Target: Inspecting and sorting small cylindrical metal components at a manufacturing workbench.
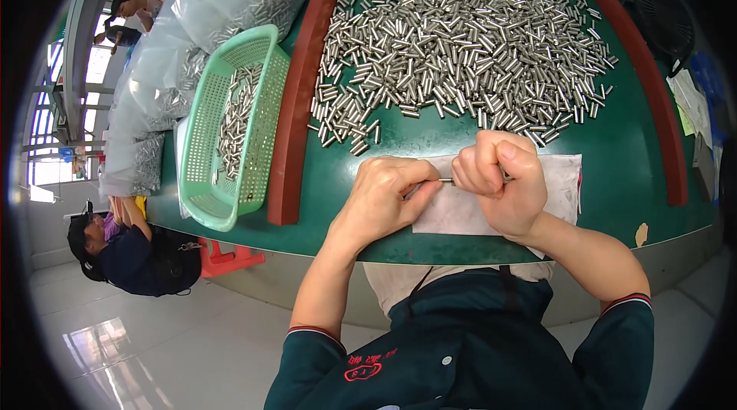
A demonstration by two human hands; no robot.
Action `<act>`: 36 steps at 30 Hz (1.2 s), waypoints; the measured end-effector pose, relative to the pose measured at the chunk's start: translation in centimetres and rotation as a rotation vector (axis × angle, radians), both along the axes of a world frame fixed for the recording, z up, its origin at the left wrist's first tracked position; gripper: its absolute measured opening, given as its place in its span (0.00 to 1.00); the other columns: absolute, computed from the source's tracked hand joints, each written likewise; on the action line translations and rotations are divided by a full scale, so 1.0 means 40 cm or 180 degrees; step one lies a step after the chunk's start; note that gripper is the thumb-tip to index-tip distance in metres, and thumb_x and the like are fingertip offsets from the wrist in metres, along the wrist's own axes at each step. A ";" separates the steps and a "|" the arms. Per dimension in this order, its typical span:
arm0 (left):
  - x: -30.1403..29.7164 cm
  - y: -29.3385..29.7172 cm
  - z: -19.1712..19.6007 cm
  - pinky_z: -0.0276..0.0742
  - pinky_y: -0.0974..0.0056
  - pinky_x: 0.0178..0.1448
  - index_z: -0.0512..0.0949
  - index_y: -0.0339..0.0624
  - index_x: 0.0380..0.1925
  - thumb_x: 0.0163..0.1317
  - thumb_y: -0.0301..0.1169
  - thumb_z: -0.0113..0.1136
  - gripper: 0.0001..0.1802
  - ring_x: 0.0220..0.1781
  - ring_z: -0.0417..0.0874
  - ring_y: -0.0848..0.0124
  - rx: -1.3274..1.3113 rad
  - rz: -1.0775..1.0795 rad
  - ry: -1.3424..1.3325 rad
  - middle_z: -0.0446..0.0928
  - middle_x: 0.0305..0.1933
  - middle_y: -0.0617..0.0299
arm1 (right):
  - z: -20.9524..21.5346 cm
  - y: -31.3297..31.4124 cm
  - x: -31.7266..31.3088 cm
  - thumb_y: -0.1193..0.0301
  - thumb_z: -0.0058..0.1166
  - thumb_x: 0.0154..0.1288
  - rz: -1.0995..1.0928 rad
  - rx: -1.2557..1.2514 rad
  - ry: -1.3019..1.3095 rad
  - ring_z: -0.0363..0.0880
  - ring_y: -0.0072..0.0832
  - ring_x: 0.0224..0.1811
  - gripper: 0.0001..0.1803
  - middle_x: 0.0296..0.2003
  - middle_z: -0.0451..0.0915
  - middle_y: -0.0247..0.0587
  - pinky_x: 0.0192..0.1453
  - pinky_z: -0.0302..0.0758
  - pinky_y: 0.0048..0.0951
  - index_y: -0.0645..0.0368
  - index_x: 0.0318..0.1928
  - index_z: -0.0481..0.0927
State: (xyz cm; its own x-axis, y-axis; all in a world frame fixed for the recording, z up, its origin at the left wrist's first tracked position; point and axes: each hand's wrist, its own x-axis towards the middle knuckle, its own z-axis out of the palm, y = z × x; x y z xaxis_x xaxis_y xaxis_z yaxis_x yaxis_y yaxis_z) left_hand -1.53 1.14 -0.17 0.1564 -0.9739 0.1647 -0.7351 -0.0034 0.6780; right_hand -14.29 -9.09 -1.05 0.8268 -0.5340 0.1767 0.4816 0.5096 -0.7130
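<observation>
Shirt in front, a small rod at risk between two hands

The bench is walled on three sides by a red frame; its near side is left open, so pins could be rolled off the edge if the heap were bumped. The basket, part-filled with pins, is stood just outside the left rail and could be tipped by a stray elbow. The cloth, laid under the hands, could be rucked by a dragged wrist. One end of the rod is pinched by the left hand; the fingers of the right hand are curled around the other, and what is hidden there cannot be told. Above the cloth, the rod could be dropped through a slack pinch.
</observation>
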 end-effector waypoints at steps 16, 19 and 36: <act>0.002 0.001 0.013 0.65 0.63 0.21 0.73 0.37 0.18 0.44 0.23 0.59 0.04 0.16 0.72 0.62 0.0186 -0.0012 0.0097 0.70 0.14 0.56 | -0.004 0.019 0.011 0.64 0.35 0.60 -0.0236 -0.0427 0.0249 0.44 0.16 0.12 0.20 0.08 0.51 0.27 0.18 0.45 0.22 0.55 0.12 0.54; 0.007 0.003 0.019 0.63 0.69 0.20 0.73 0.38 0.19 0.47 0.23 0.58 0.03 0.16 0.70 0.73 0.0306 0.0293 0.0864 0.70 0.15 0.63 | 0.003 0.012 0.009 0.66 0.34 0.59 -0.0179 -0.0162 0.0201 0.45 0.16 0.13 0.19 0.09 0.52 0.27 0.19 0.46 0.22 0.56 0.12 0.54; 0.079 0.018 -0.003 0.54 0.80 0.20 0.72 0.34 0.40 0.59 0.24 0.47 0.10 0.17 0.58 0.85 0.0389 0.0513 0.5009 0.75 0.29 0.57 | 0.009 0.009 0.004 0.67 0.33 0.58 -0.0056 -0.0070 0.0252 0.47 0.16 0.13 0.18 0.10 0.52 0.28 0.19 0.46 0.21 0.56 0.13 0.54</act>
